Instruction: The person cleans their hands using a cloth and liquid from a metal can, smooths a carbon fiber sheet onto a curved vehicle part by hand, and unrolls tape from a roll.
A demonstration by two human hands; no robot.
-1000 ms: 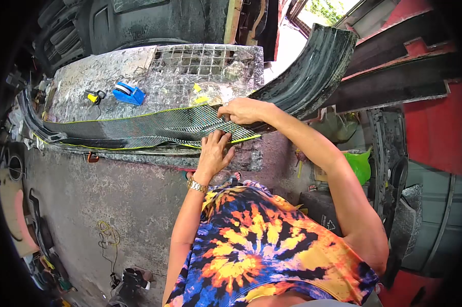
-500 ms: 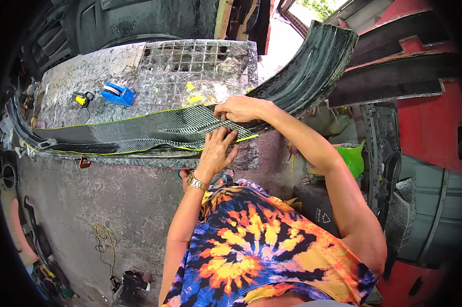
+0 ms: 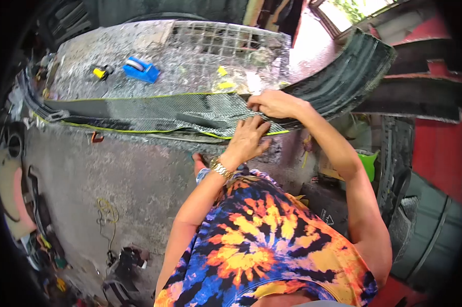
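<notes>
Silver-black weave-patterned fabric [image 3: 149,109] has yellow-green edging [image 3: 279,133].

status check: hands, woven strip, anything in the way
Left hand on the woven strip; right hand curled at its right end. Strip along dark curved part, rumpled near hands. Blue tape dispenser beyond, off the strip.

1 head-worn camera looks forward and down.
</notes>
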